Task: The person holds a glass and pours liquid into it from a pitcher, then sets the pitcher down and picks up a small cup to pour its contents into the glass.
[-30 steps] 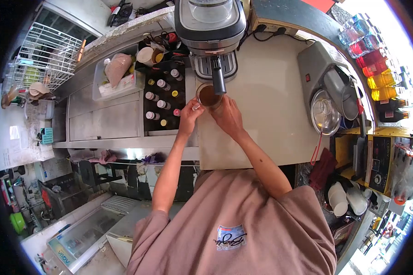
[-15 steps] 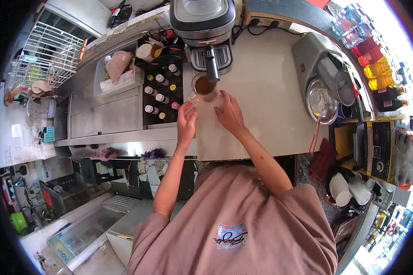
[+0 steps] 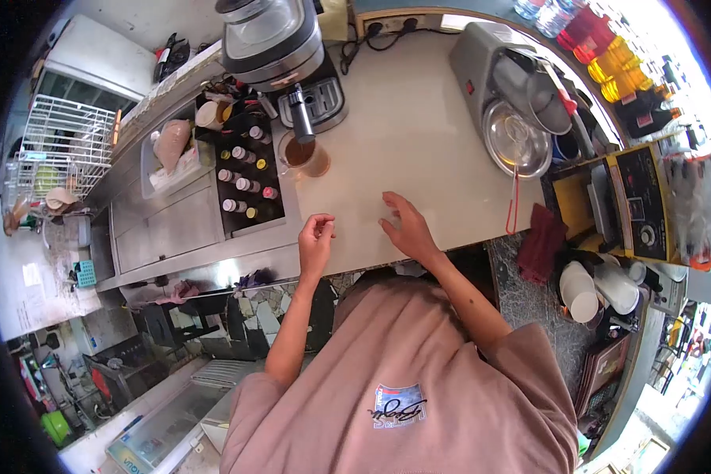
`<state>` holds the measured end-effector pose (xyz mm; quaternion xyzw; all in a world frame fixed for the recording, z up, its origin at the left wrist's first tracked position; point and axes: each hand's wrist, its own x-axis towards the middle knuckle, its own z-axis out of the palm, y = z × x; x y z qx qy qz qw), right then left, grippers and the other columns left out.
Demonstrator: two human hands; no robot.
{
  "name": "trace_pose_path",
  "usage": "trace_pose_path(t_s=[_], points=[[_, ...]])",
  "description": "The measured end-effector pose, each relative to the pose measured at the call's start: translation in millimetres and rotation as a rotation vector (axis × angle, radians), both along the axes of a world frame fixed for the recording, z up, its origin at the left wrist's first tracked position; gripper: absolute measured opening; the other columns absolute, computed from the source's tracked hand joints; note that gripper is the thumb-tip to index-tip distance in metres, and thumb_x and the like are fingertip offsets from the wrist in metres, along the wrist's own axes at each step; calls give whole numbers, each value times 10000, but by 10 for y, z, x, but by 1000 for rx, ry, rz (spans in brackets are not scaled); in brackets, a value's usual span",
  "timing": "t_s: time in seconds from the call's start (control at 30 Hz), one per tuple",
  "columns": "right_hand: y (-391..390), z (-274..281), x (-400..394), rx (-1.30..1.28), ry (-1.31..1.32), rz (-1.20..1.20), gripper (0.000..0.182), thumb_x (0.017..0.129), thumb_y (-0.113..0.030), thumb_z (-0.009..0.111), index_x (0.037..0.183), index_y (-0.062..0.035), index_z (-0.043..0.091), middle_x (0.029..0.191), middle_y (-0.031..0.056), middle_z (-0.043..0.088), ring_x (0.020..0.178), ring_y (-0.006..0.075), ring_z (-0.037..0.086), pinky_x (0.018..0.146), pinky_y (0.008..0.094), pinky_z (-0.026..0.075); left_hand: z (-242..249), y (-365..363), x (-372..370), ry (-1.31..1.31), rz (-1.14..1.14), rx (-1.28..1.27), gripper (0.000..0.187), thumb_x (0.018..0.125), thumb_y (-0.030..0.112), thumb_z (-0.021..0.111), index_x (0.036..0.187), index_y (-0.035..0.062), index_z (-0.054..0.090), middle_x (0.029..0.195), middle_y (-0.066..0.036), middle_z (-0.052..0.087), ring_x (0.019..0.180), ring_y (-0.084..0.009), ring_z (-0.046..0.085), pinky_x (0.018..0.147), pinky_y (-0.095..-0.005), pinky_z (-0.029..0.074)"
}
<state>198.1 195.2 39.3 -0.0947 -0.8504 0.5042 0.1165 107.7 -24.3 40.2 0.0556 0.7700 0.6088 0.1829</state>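
A clear glass cup [image 3: 312,160] with brown liquid stands on the pale counter [image 3: 403,103], just below the black-handled portafilter [image 3: 301,117] of the coffee machine [image 3: 272,47]. Nearer the counter's front edge is my left hand [image 3: 316,241], its fingers curled together; whether something small is between them I cannot make out. My right hand [image 3: 409,227] hovers over the counter to its right, fingers apart and holding nothing. Neither hand touches the cup.
Left of the cup, a black crate [image 3: 249,178] holds several bottles, beside a clear plastic bin [image 3: 170,158]. At the right are a grey appliance [image 3: 474,71], a metal bowl [image 3: 521,142] with a red-handled tool, and a dark red cloth [image 3: 541,243].
Both hands have come away from the glass cup and back toward my body. The left fingers are more curled. The whole view has shifted and turned slightly.
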Motion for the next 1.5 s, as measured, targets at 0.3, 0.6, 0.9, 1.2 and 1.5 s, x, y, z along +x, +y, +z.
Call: trace_pose_path(t_s=[0.3,0.6,0.9,1.2,1.5], points=[[556,123,1463,-396,-139,-216,410,918,-94,681,1302,-21,558,1129,165,701,1025,249,689,893,354,541,293,978,716,21,-369,-42,115,954,99,627,1037,27,660,881,-12,668,789,-92,616,686,-248,498],[828,39,3378,-778,-261,-618,227,910,4,637,1136,11,665,948,96,723,750,124,674,587,264,545,224,2080,1892,-309,-1214,-49,157,948,110,649,1053,-6,632,878,-59,684,808,-104,659,734,-283,537],[1428,-88,4822,-278,-181,-1232,219,817,-60,614,997,33,697,808,87,722,693,176,659,630,320,507,181,2899,3336,-166,-1468,-43,389,947,229,675,1268,40,564,1231,-111,628,1046,-191,660,867,-363,544],[2235,299,4623,-119,20,-951,754,706,-202,836,1373,-65,511,1288,139,607,1221,261,588,1032,384,459,183,3557,4078,-52,-1150,86,397,1024,327,563,1229,-11,524,1326,-213,526,1212,-336,540,929,-392,490],[2162,391,4638,1,-139,-931,683,701,-261,849,1300,-65,586,1185,156,687,1132,346,657,958,437,518,298,3529,4044,-89,-1074,115,348,1043,310,522,992,-28,587,1047,-185,608,964,-296,601,823,-390,458]])
